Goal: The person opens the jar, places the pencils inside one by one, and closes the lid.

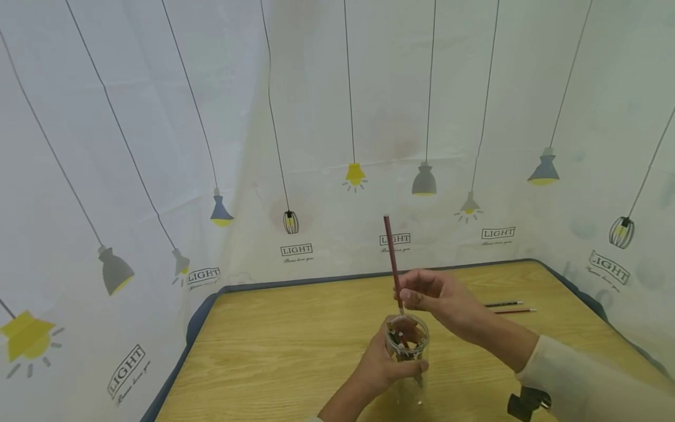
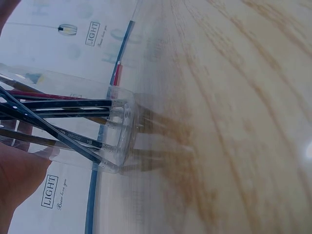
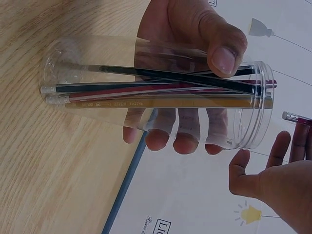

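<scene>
My left hand [image 1: 375, 364] grips a clear plastic jar [image 3: 105, 53] around its body, thumb on one side and fingers on the other. Inside the jar stand several pencils [image 3: 165, 103], dark, red and yellow, leaning across each other with their eraser ends at the bottom. Above the mouth, my right hand [image 1: 445, 300] pinches a dark red pencil [image 1: 392, 252] between thumb and fingers. That pencil is nearly upright, its metal-capped eraser end down, just outside the jar's rim in the right wrist view.
On the wooden table [image 1: 263, 334], beyond the right forearm, lie a dark pencil [image 1: 503, 304] and a red pencil [image 1: 517, 311]. A pale wall sheet [image 1: 316, 117] printed with hanging lamps surrounds the table's back and sides. A black device [image 1: 527, 403] sits under the right sleeve.
</scene>
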The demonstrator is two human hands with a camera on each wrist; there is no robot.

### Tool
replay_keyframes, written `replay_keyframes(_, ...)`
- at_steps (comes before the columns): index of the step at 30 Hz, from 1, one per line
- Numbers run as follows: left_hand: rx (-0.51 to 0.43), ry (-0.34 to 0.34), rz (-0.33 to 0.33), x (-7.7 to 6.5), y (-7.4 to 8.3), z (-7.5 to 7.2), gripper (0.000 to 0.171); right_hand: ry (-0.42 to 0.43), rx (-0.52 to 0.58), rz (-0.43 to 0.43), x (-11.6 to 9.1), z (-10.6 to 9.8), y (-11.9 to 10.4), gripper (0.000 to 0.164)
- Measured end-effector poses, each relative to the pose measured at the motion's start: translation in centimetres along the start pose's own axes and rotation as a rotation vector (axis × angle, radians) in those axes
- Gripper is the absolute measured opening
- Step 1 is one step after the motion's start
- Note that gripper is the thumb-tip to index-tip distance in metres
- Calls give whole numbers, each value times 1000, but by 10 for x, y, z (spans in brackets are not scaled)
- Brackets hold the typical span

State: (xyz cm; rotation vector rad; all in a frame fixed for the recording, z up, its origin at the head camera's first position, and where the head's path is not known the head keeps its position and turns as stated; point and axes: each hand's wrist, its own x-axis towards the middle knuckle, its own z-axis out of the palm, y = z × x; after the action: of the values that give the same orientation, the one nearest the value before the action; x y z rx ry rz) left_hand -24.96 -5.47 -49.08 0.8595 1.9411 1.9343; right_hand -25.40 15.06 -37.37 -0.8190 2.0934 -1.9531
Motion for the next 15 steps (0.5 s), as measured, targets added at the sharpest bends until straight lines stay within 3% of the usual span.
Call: replay_keyframes(15, 13, 0, -10, 1, -4, -1, 69, -14, -7, -11, 0, 3, 6, 18)
